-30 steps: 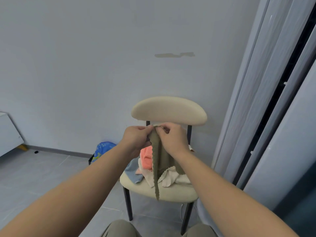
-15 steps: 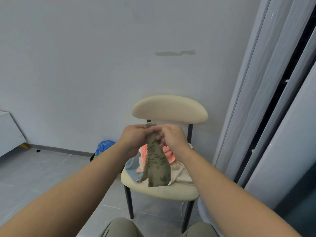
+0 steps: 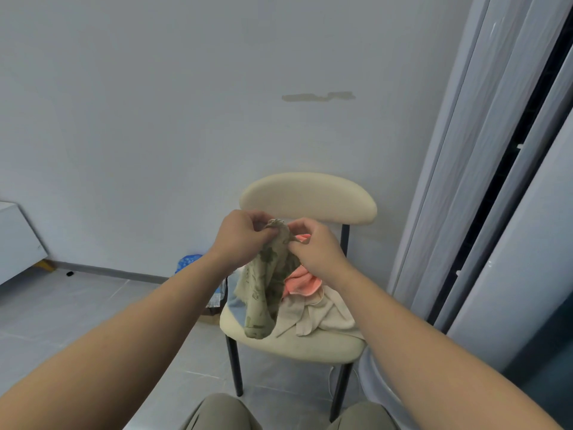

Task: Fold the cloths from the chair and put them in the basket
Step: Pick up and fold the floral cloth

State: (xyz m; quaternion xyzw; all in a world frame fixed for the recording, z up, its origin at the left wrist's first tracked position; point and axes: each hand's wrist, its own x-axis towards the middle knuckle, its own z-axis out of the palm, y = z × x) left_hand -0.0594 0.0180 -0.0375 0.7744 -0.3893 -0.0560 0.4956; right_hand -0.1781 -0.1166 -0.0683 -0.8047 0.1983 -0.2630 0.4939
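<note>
An olive-green patterned cloth (image 3: 266, 287) hangs above the cream chair (image 3: 307, 197), bunched and sagging to the seat's front. My left hand (image 3: 240, 235) pinches its top edge on the left. My right hand (image 3: 313, 248) pinches the same top edge just to the right, the two hands close together. On the seat lie a coral-pink cloth (image 3: 302, 282), a beige cloth (image 3: 319, 311) and a pale blue cloth (image 3: 235, 302) partly hidden behind the green one. A dark basket (image 3: 218, 301) with a blue patterned item (image 3: 187, 262) stands on the floor left of the chair, mostly hidden by my left forearm.
A plain grey wall rises behind the chair. Pale curtains and a dark window frame (image 3: 483, 187) stand to the right, close to the chair. A white furniture edge (image 3: 17, 240) shows at far left. Grey floor tiles (image 3: 62, 308) stretch to the left. My knees sit at the bottom edge.
The green cloth went from a long narrow strip hanging past the seat to a wider, shorter bunch; my hands shifted slightly apart along its top edge.
</note>
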